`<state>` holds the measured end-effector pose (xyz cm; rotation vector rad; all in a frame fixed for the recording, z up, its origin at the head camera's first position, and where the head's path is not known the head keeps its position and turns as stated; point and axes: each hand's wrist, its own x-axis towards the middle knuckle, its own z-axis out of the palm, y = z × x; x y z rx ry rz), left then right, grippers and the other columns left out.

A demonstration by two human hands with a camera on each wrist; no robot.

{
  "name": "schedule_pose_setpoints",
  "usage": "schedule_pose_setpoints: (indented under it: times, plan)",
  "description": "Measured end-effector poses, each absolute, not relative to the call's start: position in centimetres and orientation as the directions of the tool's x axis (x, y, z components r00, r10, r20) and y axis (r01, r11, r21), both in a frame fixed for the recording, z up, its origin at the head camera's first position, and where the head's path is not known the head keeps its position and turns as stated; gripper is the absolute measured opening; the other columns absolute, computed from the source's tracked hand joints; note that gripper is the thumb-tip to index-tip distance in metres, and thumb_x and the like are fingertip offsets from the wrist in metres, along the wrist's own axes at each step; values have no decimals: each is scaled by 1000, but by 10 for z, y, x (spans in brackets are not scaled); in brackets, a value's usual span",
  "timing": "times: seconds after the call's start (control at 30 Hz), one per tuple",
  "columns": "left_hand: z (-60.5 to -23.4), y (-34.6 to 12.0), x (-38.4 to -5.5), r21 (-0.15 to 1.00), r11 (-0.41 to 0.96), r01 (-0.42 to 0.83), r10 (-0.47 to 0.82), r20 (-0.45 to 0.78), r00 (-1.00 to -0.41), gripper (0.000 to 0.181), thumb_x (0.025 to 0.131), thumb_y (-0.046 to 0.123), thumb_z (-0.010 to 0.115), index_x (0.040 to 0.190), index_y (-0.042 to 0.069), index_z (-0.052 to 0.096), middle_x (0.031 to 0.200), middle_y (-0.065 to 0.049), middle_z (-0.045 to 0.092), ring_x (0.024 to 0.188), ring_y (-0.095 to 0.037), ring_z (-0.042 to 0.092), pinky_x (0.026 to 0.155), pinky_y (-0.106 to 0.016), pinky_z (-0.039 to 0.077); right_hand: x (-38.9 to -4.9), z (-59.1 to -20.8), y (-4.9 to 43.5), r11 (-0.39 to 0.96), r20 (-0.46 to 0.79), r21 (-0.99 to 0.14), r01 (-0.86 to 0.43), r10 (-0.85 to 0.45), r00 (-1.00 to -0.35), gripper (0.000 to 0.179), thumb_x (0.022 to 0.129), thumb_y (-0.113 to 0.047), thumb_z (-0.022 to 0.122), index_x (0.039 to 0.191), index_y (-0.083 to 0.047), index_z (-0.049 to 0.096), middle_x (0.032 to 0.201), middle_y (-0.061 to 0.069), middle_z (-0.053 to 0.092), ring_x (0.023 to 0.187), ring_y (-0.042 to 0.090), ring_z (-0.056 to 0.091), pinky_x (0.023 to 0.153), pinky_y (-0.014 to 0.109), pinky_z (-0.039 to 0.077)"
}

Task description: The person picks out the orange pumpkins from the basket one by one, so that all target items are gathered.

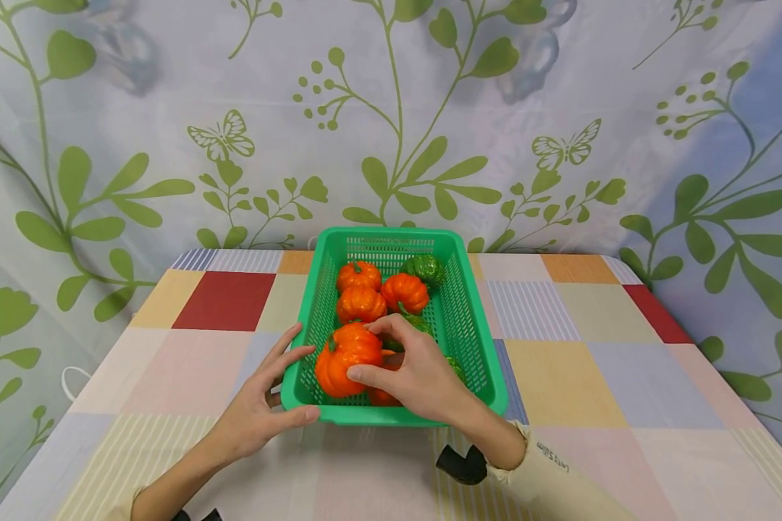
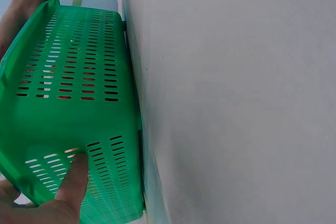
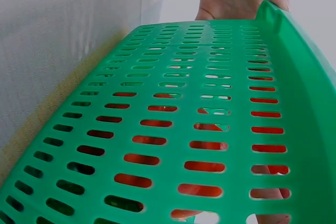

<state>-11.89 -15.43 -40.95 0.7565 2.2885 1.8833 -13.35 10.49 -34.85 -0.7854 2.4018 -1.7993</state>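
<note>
My right hand (image 1: 426, 373) pinches a glossy orange toy pumpkin (image 1: 345, 362) between thumb and fingers, at the near left of a green plastic basket (image 1: 484, 318). At the basket's near left corner, my left hand (image 1: 257, 405) grips the rim; in the left wrist view one finger (image 2: 76, 179) lies against the slotted outer wall. Further orange pumpkins (image 1: 361, 304) sit behind the held one, with another orange one (image 1: 405, 291) to their right. A dark green pumpkin (image 1: 425, 268) lies at the far right; more green ones are partly hidden by my right hand.
The basket stands on a table with a patchwork cloth (image 1: 541, 383). Behind the table hangs a pale curtain (image 1: 267, 94) printed with leaves and butterflies. A white cord loop (image 1: 66, 383) shows at the table's left edge.
</note>
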Motion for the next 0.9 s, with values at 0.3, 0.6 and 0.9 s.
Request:
schedule_pose_setpoints:
  times: [0.3, 0.6, 0.9]
  plan:
    - [-409, -154, -120, 941, 115, 318, 422, 244, -873, 66, 86, 5, 73, 146, 5, 44, 164, 0, 9, 123, -34, 50, 87, -33, 55, -132, -347, 107, 234, 268, -901, -366, -363, -892, 54, 81, -21, 82, 124, -10, 52, 117, 3, 53, 108, 19, 54, 81, 34, 57]
    - [-410, -154, -121, 942, 99, 322, 434, 251, -866, 66, 87, 3, 72, 146, 2, 43, 164, 0, 7, 122, -36, 51, 87, -33, 55, -128, -346, 111, 233, 245, -912, -339, -355, -902, 53, 84, -21, 79, 128, -11, 52, 124, 2, 47, 111, 21, 55, 85, 31, 55]
    - [-410, -155, -121, 943, 91, 320, 434, 252, -865, 66, 87, 2, 72, 146, 0, 43, 164, 0, 7, 122, -39, 51, 86, -33, 55, -120, -337, 120, 227, 240, -919, -323, -330, -913, 57, 83, -21, 80, 130, -15, 48, 128, 2, 55, 114, 19, 55, 86, 36, 55]
